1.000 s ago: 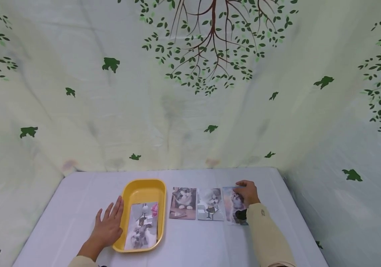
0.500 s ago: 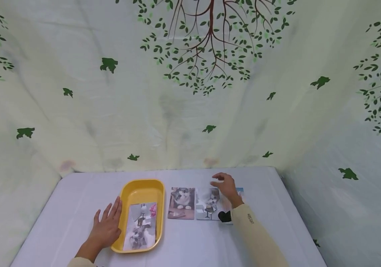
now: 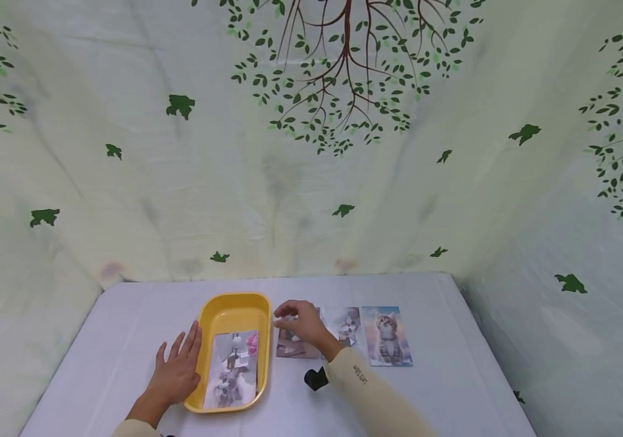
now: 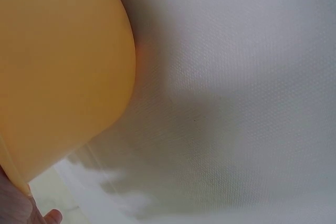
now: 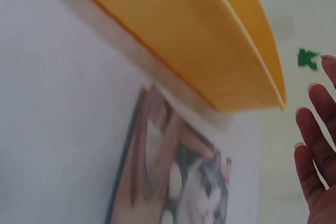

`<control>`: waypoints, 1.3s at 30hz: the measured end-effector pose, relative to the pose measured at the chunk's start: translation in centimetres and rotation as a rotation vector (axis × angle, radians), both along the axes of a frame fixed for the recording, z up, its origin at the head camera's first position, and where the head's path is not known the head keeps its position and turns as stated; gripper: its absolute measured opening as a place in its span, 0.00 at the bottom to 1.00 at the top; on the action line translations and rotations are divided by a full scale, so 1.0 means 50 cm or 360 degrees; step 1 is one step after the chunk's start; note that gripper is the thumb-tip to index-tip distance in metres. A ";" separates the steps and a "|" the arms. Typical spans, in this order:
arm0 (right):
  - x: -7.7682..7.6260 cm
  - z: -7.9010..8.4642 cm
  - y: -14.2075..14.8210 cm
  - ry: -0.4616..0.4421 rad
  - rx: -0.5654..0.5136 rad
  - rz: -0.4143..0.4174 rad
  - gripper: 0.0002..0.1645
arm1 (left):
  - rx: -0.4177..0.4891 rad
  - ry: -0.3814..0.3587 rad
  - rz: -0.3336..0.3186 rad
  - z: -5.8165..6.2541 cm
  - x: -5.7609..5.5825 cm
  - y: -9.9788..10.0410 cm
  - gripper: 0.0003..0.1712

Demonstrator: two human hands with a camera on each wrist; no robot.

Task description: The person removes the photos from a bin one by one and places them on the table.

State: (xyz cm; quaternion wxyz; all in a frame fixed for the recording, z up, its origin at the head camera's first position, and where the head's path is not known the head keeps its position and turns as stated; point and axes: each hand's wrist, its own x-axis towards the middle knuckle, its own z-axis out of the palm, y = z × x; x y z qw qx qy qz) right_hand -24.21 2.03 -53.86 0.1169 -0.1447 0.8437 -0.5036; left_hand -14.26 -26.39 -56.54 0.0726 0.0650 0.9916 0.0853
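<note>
My left hand (image 3: 175, 370) rests along the left side of a yellow tray (image 3: 235, 309), fingers straight and spread. In the tray lies a picture card (image 3: 230, 379) with a grey cat and pink flowers. My right hand (image 3: 303, 321) hovers over the leftmost of three cards in a row, fingers loosely bent and holding nothing, fingertips close to the tray's right rim. That card, a cat photo (image 3: 297, 350), is partly hidden by the hand. A pale cat card (image 3: 350, 320) lies beside it, partly behind the wrist. The rightmost kitten card (image 3: 387, 340) is fully visible.
Everything sits on a table with a white cloth (image 3: 442, 388). A pale sheet (image 3: 278, 212) printed with leaves and branches hangs behind and at the sides. A small black device (image 3: 315, 379) is at the right wrist.
My right hand has let go of the rightmost card and moved left across the row to the tray's right side. The left hand, tray and cards have stayed put.
</note>
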 end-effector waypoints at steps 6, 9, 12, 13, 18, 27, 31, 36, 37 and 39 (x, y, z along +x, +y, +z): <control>0.013 -0.004 -0.070 -0.0028 -0.0025 0.0085 0.10 | -0.0007 -0.0003 0.0009 0.003 0.000 -0.001 0.49; 0.016 -0.007 -0.097 -0.0060 0.0023 0.0106 0.10 | -0.0009 0.0000 0.0011 0.003 0.001 -0.001 0.49; 0.017 -0.011 -0.119 -0.0086 0.0069 0.0104 0.10 | -0.0002 0.0005 0.0013 0.002 0.001 -0.001 0.49; 0.016 -0.013 -0.126 -0.0090 0.0082 0.0105 0.10 | 0.0001 0.0009 0.0012 0.001 0.000 -0.002 0.49; 0.015 -0.017 -0.159 -0.0121 0.0103 0.0171 0.11 | 0.0009 0.0025 0.0004 -0.005 -0.002 -0.004 0.50; 0.017 -0.007 -0.210 -0.0188 0.0223 0.0183 0.11 | 0.0008 0.0022 -0.0007 -0.002 0.002 -0.005 0.50; 0.017 -0.012 -0.225 -0.0206 0.0196 0.0111 0.10 | -0.0010 0.0043 -0.0010 0.004 0.002 -0.003 0.50; 0.020 -0.040 -0.239 -0.0153 0.0144 -0.0001 0.07 | -0.0025 0.0078 -0.0029 -0.001 0.004 -0.006 0.50; 0.021 -0.045 -0.240 -0.0118 0.0181 -0.0029 0.07 | -0.0035 0.0081 -0.0033 -0.003 0.004 -0.006 0.50; 0.023 -0.054 -0.241 -0.0050 0.0260 -0.0087 0.07 | -0.0051 0.0084 -0.0040 -0.007 0.004 -0.007 0.50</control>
